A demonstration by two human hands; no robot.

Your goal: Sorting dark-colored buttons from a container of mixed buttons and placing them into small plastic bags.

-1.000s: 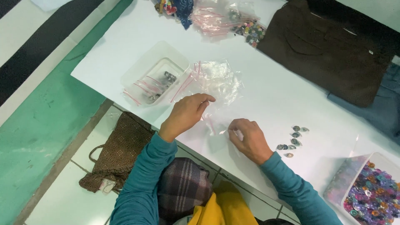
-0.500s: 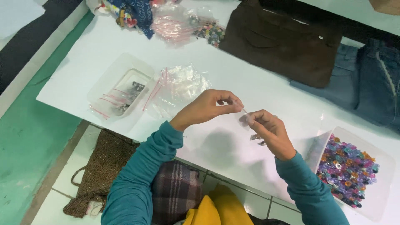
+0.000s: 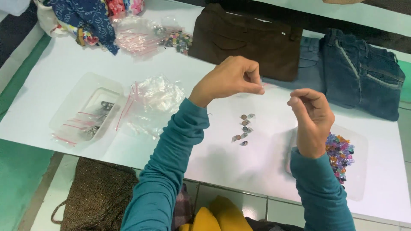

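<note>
Head view: a small clear bag, barely visible, is held raised above the white surface between both hands, the fingers of the left hand and right hand pinched shut on its edges. Small buttons are laid beneath; a tray of coloured buttons is set right, a pile of clear bags left.

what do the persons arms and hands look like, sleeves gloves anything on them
Both arms are covered by long teal sleeves of a plain, snug knit top, reaching to the wrists. The left sleeve and the right sleeve show soft folds, with no pattern or print. The left hand and right hand are bare: no gloves, and no rings, watch or bracelet show.
</note>
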